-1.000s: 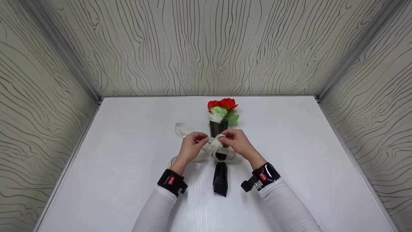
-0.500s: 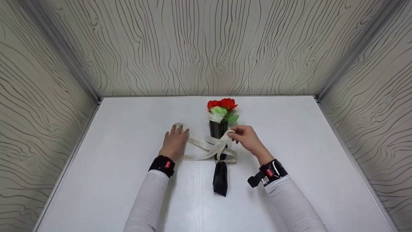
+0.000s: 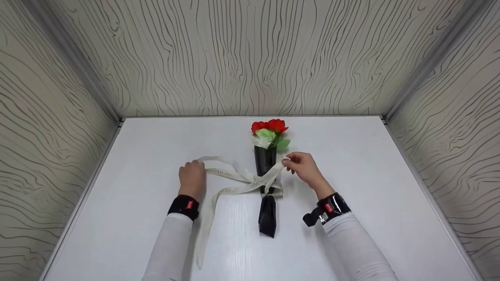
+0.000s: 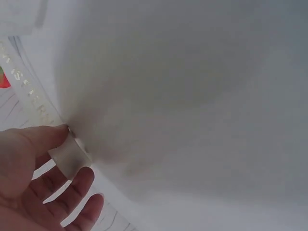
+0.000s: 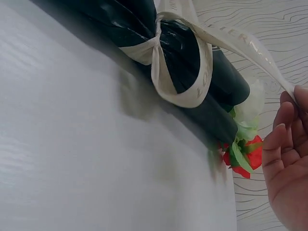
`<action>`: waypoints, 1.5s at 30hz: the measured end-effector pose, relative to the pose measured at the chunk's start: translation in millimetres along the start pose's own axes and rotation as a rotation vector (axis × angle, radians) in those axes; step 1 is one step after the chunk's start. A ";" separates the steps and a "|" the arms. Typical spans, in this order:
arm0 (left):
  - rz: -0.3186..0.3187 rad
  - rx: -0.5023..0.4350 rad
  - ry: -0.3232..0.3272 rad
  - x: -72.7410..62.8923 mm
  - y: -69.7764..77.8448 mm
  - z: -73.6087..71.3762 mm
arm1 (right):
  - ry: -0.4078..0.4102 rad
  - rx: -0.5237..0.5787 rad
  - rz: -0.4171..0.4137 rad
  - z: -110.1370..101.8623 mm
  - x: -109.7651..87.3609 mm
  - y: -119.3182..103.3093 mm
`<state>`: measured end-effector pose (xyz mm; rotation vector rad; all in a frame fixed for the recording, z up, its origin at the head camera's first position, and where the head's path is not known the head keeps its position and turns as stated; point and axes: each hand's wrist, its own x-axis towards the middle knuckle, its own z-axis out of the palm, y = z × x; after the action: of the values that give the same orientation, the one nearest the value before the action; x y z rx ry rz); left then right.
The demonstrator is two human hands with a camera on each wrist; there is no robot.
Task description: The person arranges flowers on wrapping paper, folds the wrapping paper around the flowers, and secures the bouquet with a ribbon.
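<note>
A small bouquet (image 3: 266, 156) in black wrapping lies upright in the head view, its red, pale green and white flowers (image 3: 269, 132) toward the back. Cream ribbon (image 3: 230, 190) with printed lettering is tied round its narrow waist, with a loop standing out in the right wrist view. My left hand (image 3: 192, 177), out to the left, pinches a stretch of ribbon (image 4: 72, 156) between thumb and fingers. Right of the bouquet, my right hand (image 3: 302, 168) pinches another ribbon part (image 5: 250, 48) between thumb and forefinger, drawn up from the knot. A loose tail hangs toward the front left.
The white table (image 3: 351, 156) carries the bouquet near its middle. Wood-grain panels (image 3: 250, 58) rise behind it and at both sides. Black camera straps (image 3: 332, 208) sit on both wrists.
My left hand left the knot, spread flat over the ribbon, then gripped it and moved left. My right hand drew its ribbon part slightly right. A ribbon tail now trails toward the front.
</note>
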<state>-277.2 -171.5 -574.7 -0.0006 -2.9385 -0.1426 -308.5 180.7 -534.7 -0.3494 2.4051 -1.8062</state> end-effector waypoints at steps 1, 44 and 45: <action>-0.017 -0.007 -0.001 -1.3 -5.3 -0.6 | 0.010 -0.004 0.008 -0.6 -0.3 2.2; 0.482 -0.849 -0.275 -52.7 108.1 -81.8 | -0.148 0.048 0.088 -4.6 -0.8 -34.0; 0.483 -0.843 -0.256 -54.0 114.9 -76.9 | -0.155 0.051 0.089 -3.6 -1.3 -35.8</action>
<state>-207.9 -64.1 -499.4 -0.8813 -2.7553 -1.3412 -303.9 174.9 -499.5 -0.3574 2.2302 -1.7321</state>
